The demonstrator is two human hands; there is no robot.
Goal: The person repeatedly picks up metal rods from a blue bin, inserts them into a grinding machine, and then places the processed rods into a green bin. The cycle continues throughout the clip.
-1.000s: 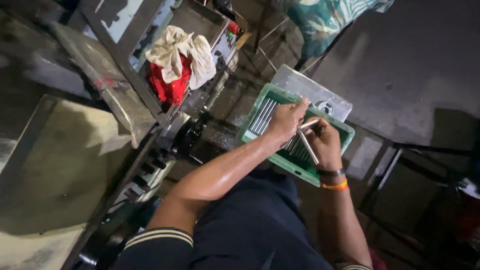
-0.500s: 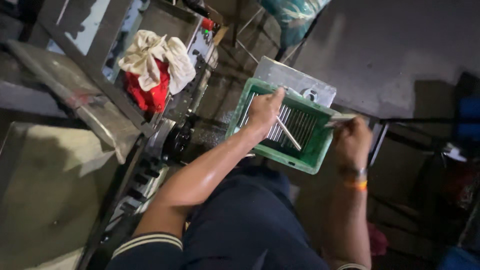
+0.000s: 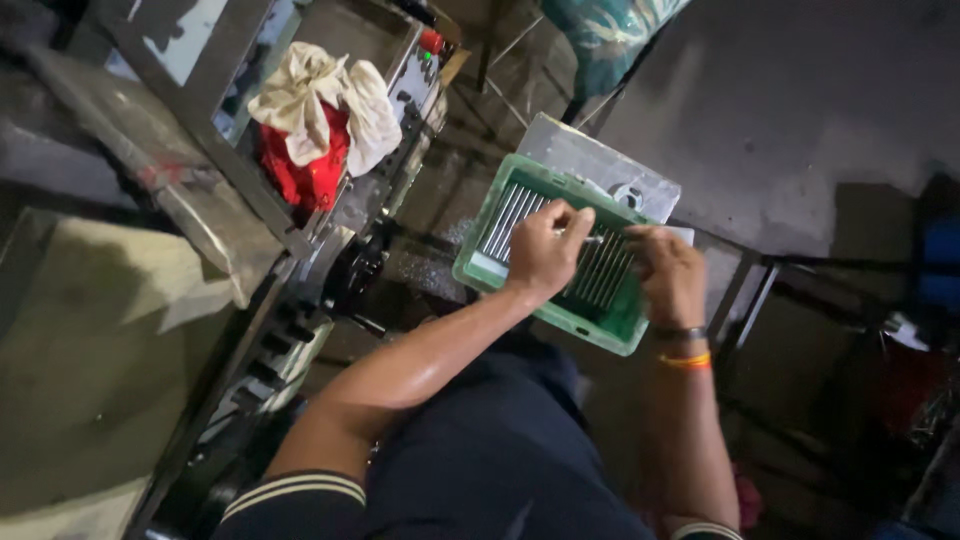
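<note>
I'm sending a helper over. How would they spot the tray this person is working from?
Find the grey machine with the white and red rags on it. Right of it, before the seated person, sits a green tray of metal rods, under both hands; nothing else nearby is bright green.

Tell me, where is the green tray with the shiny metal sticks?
In the head view, the green tray sits right of centre, under the left hand and right hand, in front of a grey metal plate.

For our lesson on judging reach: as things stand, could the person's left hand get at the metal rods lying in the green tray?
Probably yes. The left hand already hovers over the green tray, right above the metal rods, with nothing between them.
</note>
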